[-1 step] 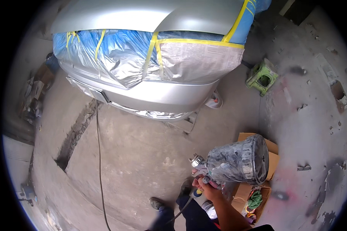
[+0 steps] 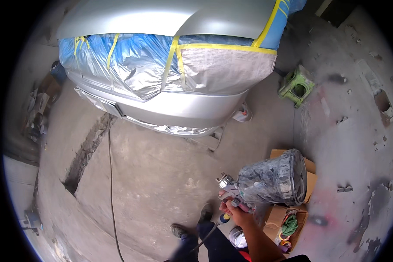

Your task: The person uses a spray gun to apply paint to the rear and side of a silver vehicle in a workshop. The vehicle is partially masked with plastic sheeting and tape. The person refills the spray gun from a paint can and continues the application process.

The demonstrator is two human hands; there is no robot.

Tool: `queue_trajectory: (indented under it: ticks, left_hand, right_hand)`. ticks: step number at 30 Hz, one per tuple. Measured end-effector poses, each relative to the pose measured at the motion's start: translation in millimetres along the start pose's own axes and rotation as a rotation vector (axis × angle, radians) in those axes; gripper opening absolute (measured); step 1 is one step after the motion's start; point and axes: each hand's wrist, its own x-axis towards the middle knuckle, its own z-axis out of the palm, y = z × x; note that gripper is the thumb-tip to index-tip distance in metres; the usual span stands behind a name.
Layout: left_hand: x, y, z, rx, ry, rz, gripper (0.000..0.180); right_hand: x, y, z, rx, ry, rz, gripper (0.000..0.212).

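Observation:
My right hand [image 2: 235, 210] is closed around the handle of a spray gun [image 2: 234, 192]. The gun's silver nozzle points to the upper left. A large, paint-smeared cup [image 2: 266, 180] with a lid sits on the gun and tilts toward the right. From the bottom of the handle, a yellow fitting [image 2: 224, 218] leads into a dark air hose [image 2: 208, 236]. Ahead of me stands a silver car [image 2: 179, 108], its middle masked with blue and clear plastic film [image 2: 131, 65], newspaper [image 2: 227, 67] and yellow tape. The gun is well apart from the car. My left hand is out of view.
A green stand [image 2: 296, 86] stands near the right wall. Cardboard boxes [image 2: 274, 219], one holding a green cloth and tape rolls, sit below the cup. A can [image 2: 237, 238] is by my legs. One hose [image 2: 112, 187] crosses the floor near a broken trench [image 2: 84, 161].
My right hand and the spray gun have shifted very slightly to the right, with the cup a little higher. The car and surroundings look unchanged.

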Motion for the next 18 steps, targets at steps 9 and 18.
queue_trajectory:
  ticks: [9,18]
  left_hand:
    - [21,13,-119,-0.013,0.0,-0.1,0.037]
    - [87,-46,-158,0.002,0.084,-0.047,0.029]
  right_hand:
    - [-2,-11,-52,0.196,0.813,-0.191,0.024]
    - [11,59,14,0.227,0.958,-0.135,0.029]
